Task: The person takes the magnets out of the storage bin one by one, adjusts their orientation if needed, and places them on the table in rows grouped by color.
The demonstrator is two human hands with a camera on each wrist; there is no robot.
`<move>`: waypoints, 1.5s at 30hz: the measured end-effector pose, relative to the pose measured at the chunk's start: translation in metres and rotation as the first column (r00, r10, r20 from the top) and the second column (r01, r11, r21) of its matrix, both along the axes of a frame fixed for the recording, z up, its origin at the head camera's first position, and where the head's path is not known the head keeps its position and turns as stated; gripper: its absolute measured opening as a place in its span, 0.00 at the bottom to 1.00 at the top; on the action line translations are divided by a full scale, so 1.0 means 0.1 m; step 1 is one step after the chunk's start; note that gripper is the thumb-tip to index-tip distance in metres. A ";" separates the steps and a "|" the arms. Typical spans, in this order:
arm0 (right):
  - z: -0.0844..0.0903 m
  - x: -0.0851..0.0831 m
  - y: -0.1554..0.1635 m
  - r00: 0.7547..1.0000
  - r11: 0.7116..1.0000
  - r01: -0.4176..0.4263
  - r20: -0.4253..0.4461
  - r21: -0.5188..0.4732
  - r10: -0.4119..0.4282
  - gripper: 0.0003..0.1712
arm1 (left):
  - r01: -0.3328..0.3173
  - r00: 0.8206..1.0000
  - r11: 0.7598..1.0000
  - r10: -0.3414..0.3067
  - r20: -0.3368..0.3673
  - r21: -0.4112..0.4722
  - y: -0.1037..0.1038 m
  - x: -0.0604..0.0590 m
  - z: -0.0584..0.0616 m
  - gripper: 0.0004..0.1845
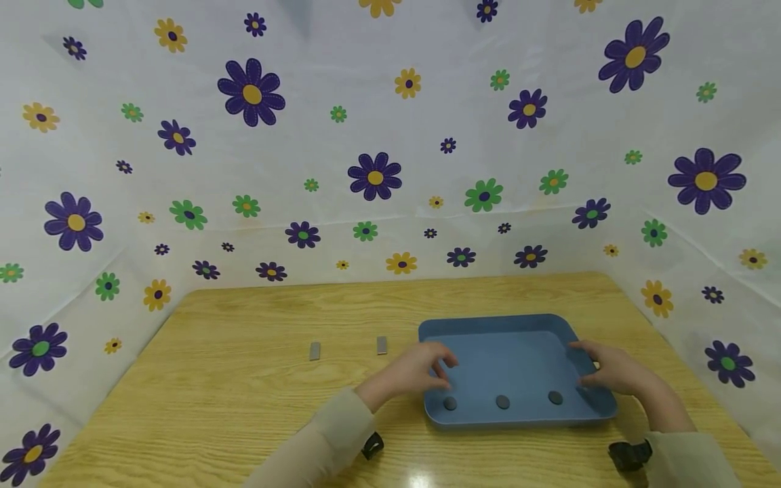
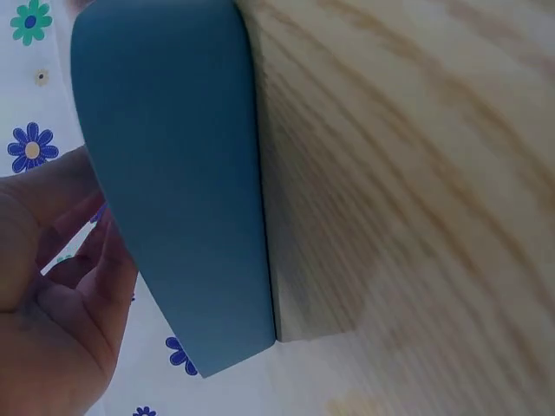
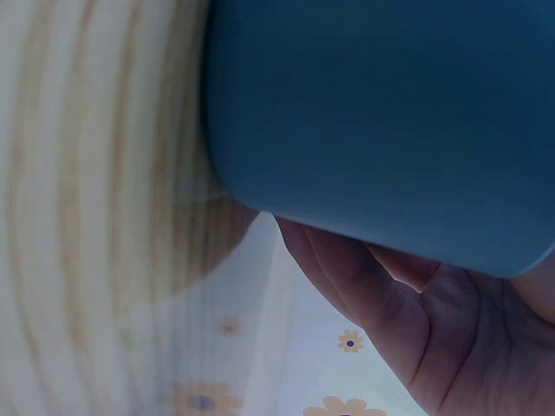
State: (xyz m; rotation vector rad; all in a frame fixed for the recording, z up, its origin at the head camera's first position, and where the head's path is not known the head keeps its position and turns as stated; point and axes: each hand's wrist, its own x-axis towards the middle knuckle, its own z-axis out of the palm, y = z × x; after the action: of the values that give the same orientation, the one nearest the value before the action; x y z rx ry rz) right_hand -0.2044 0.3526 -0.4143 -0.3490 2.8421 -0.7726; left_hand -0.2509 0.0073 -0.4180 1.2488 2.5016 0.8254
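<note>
Both hands hold a blue tray point(image 1: 518, 359) on the wooden table point(image 1: 244, 407).

The tray sits right of the table's middle, near the front edge, with three dark round discs point(image 1: 502, 402) in a row along its near side. The left hand point(image 1: 415, 369) curls its fingers over the left rim; the right hand point(image 1: 613, 369) grips the right rim. Two small grey blocks point(image 1: 314, 350) lie on the table left of the tray, well apart from it.

I can read no writing, label, brand, number or sign anywhere: none on the blue tray point(image 1: 518, 359) my fingers hold, none on the flowered cloth point(image 1: 378, 135) beyond them.
</note>
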 end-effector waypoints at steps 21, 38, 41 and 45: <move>0.01 0.00 -0.03 1.000 1.000 0.011 0.003 0.003 -0.011 0.38 | -0.003 0.904 0.835 -0.233 -0.358 -0.549 0.19 0.19 0.05 0.12; 0.00 0.00 -0.01 1.000 1.000 0.012 0.012 0.000 -0.012 0.38 | 0.016 0.894 0.851 -0.248 -0.374 -0.524 0.21 0.17 0.00 0.07; 0.01 0.00 -0.02 1.000 1.000 0.019 0.017 0.005 -0.019 0.38 | 0.024 0.897 0.852 -0.248 -0.365 -0.523 0.22 0.16 -0.01 0.07; 0.02 0.01 -0.03 1.000 1.000 0.023 0.015 0.014 -0.024 0.38 | 0.032 0.897 0.844 -0.260 -0.356 -0.536 0.22 0.16 -0.01 0.07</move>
State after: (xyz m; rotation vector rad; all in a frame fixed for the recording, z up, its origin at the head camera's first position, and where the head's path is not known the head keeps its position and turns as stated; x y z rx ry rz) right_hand -0.2033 0.3493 -0.4120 -0.3067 2.8408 -0.7558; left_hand -0.2346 0.0297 -0.4191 1.4965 2.6161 -0.1959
